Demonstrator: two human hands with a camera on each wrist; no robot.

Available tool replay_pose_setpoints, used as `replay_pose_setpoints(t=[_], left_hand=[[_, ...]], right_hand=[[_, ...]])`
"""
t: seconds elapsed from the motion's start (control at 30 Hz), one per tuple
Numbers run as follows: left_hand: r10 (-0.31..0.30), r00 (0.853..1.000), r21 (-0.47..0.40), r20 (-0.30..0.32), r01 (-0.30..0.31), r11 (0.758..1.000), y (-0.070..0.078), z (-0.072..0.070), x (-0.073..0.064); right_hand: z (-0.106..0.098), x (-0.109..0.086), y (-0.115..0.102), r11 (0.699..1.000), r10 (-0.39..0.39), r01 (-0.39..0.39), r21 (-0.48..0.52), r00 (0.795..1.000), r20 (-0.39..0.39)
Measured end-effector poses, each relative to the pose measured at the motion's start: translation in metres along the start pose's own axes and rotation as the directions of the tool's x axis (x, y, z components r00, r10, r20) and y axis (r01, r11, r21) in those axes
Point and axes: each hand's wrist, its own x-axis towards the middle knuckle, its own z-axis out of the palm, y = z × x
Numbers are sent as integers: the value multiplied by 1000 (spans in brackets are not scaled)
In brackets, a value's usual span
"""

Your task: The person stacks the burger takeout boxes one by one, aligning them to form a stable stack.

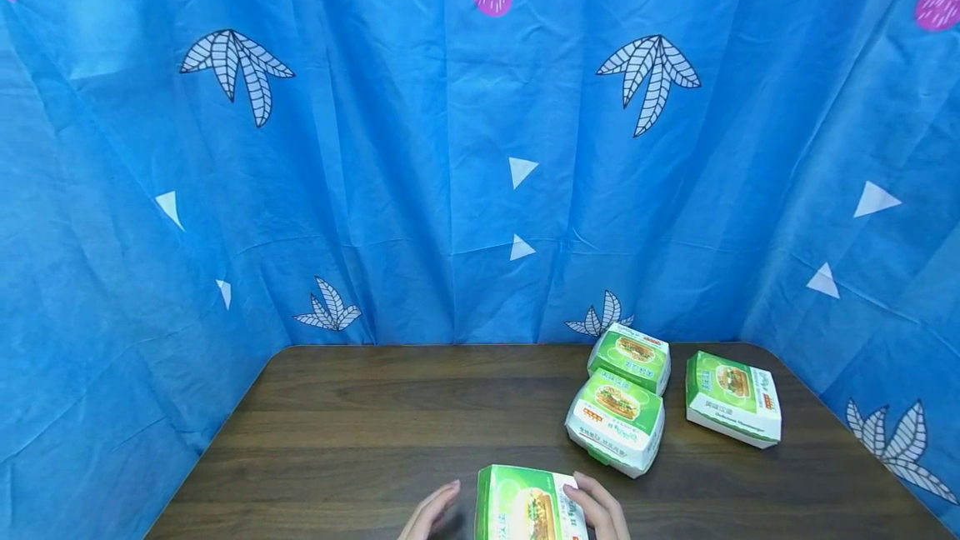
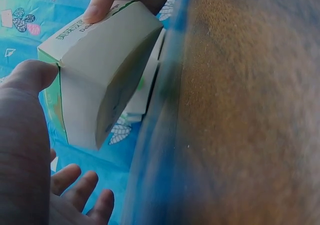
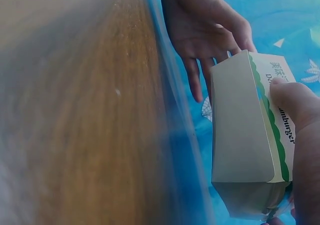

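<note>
A green-and-white hamburger box [image 1: 513,505] with a burger picture is at the bottom middle of the head view. My right hand [image 1: 604,510] grips its right side; in the right wrist view the right thumb [image 3: 292,97] presses the lettered side of the box [image 3: 240,125]. On the other side is my left hand [image 1: 432,512]. Seen from the left wrist, its thumb [image 2: 32,75] is right at the corner of the box [image 2: 95,75], while its fingers [image 2: 75,182] spread loosely away from the cardboard. The box is raised and tilted above the table's edge.
Three more hamburger boxes lie on the dark wooden table [image 1: 375,432]: one at the back [image 1: 632,357], one just in front of it [image 1: 617,422], and one farther right [image 1: 733,398]. A blue patterned curtain [image 1: 397,148] hangs behind and along both sides.
</note>
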Motion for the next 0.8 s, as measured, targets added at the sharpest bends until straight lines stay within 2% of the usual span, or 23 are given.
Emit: replay_pose_setpoints(t=[0.07,0.23,0.43,0.5,0.57,0.63,0.73,0.8], left_hand=[[-6,1000,-6,11,6,1000,0,0,-1],[39,998,-39,57,-36,999,-4,0,-2],[2,992,-124,125,14,992,-6,-1,-3],[31,987,-162,158,-5,987,-9,-2,-3],[90,979,-156,182,-61,986,-12,-3,-3],[131,965,-148,227,-99,984,-14,-6,-3],[154,944,-102,292,-129,986,-16,-11,-3],[155,927,-89,342,-132,987,-16,-13,-1]], right_hand=[[1,0,-1,1000,-8,8,4,1000,-7],[2,1,-2,1000,-14,14,13,1000,0],[0,1,0,1000,7,-8,15,998,55],[0,1,0,999,7,-9,30,998,62],[1,1,0,998,32,-35,55,997,65],[1,2,0,997,44,-48,64,997,70],[2,2,1,995,40,-46,87,997,70],[3,2,4,994,1,-8,106,998,68]])
